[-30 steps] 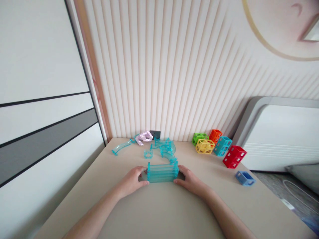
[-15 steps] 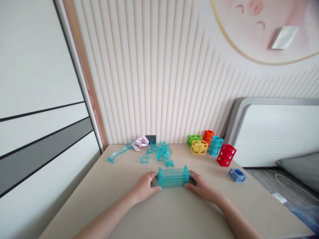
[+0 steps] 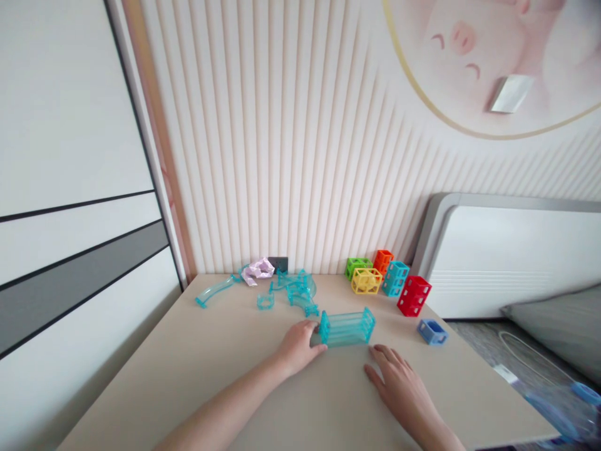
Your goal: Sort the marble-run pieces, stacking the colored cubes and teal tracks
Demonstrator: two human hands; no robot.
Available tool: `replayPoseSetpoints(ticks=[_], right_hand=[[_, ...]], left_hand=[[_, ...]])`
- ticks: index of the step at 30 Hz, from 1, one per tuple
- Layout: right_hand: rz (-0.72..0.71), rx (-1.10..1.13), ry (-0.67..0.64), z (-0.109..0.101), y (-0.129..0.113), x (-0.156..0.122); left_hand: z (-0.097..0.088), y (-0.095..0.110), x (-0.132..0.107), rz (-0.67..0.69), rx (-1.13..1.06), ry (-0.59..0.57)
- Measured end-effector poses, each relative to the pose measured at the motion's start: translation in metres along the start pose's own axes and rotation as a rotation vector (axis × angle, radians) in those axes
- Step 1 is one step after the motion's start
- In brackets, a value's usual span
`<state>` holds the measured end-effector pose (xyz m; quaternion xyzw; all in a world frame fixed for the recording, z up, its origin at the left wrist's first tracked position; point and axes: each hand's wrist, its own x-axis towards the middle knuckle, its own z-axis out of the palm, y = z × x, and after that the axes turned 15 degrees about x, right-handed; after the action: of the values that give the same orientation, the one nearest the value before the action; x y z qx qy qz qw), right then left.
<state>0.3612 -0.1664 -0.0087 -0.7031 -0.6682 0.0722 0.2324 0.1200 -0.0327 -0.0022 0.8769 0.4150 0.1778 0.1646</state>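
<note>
A stack of see-through teal track pieces (image 3: 347,328) with raised ends lies at the middle of the table. My left hand (image 3: 300,346) has its thumb and fingers around the left end of this stack. Just in front of the stack's right end, my right hand (image 3: 395,380) is apart from it, fingers stretched out and low over the table, holding nothing. Behind the stack are several loose teal track pieces (image 3: 303,293) and a small teal connector (image 3: 265,302).
A curved teal track (image 3: 216,290) and crumpled lilac wrapping (image 3: 258,270) lie at the back left. Frame blocks stand at the right: green (image 3: 357,266), yellow (image 3: 367,281), orange (image 3: 384,262), teal (image 3: 395,279), red (image 3: 414,295), blue (image 3: 432,332). The ribbed wall closes off the back.
My right hand has let go of the stack's right end and drawn back toward me, its fingers opening out. The stack has turned slightly, with my left hand still on it. The view has shifted.
</note>
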Motion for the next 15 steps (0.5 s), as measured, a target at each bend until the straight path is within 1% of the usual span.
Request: replayPoseSetpoints(ticks=[2,4,7,11,15], right_hand=[[-0.040,0.007,-0.024,0.004,-0.017,-0.012],[-0.066,0.018,-0.057,0.007,-0.033,-0.017],[-0.024,0.009,-0.093,0.011,-0.050,-0.015],[0.060,-0.011,-0.099,0.015,-0.060,-0.008],[0.088,-0.028,-0.076,0.022,-0.063,-0.007]], left_hand=[[0.004,0.002,0.003,0.007,0.006,0.013],[0.006,0.004,0.005,0.003,0.017,0.021],[0.006,0.006,0.007,0.017,0.024,0.025],[0.000,0.004,0.000,0.091,0.069,0.046],[-0.009,-0.004,-0.012,0.176,0.235,0.119]])
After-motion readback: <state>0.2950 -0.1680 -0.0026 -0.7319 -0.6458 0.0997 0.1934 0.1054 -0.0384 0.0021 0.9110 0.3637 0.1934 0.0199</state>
